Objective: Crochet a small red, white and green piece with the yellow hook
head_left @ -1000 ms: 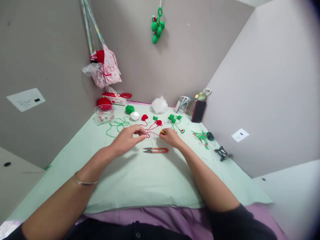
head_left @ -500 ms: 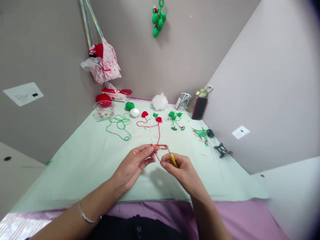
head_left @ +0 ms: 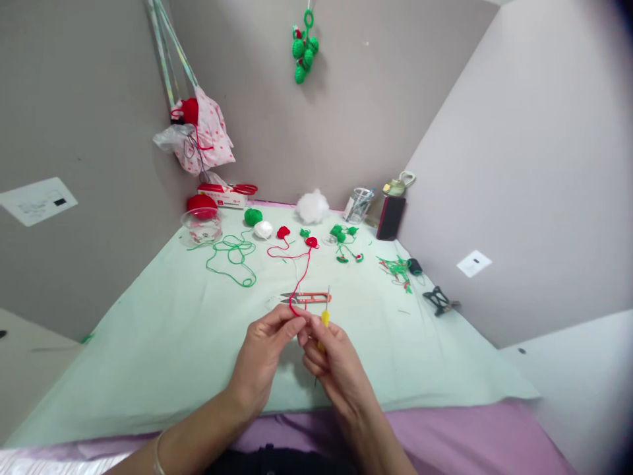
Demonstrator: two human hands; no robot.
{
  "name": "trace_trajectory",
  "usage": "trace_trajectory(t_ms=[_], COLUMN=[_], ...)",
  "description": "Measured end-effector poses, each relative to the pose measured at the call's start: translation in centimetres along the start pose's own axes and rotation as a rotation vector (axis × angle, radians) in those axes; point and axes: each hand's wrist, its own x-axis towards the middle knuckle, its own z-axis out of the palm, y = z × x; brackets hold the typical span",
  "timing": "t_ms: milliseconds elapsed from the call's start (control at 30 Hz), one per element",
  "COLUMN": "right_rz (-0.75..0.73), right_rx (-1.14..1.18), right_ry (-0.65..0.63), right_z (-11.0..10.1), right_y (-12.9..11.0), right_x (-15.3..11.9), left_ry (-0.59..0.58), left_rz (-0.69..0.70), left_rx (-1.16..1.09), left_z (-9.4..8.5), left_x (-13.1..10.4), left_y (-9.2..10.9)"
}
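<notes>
Left hand [head_left: 257, 359] and right hand [head_left: 341, 363] have drawn together since the earlier frame, and the yellow-handled, slim metal hook [head_left: 325, 318] now points away from the body. The left thumb and forefinger pinch closed on the thin red yarn [head_left: 291, 301]; the right fingers curl closed round the hook. Any piece between the fingertips is too small to make out. The step seems to be setting the yarn by hand; the next move calls for a steady pinch and some slack. Orange-handled metal snips [head_left: 307, 297] lie just beyond on the pale green tablecloth [head_left: 425, 369]; a green crocheted cluster [head_left: 305, 56] hangs by the grey wall [head_left: 257, 99].
</notes>
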Motion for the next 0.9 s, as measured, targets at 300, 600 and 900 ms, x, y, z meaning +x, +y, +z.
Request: trace_trajectory(t_ms=[300,600,900], right_rz=[0.021,-0.114,-0.101], right_rx=[0.29,0.298,0.16], right_ry=[0.06,0.113,0.07], right_z=[-0.4,-0.9,-0.7], right_y=[-0.7,-1.2,-1.1], right_x=[0.0,-0.5,-0.4], left_ry=[-0.058,-0.012,-0.02], left_rz=[-0.004,-0.257,-0.246], left_rx=[0.044,-0.149,-0.114], left_z=[-0.9,-1.2,-0.9], left_x=[-0.6,0.2,-0.2], left_y=[-0.5,-0.3,0.3])
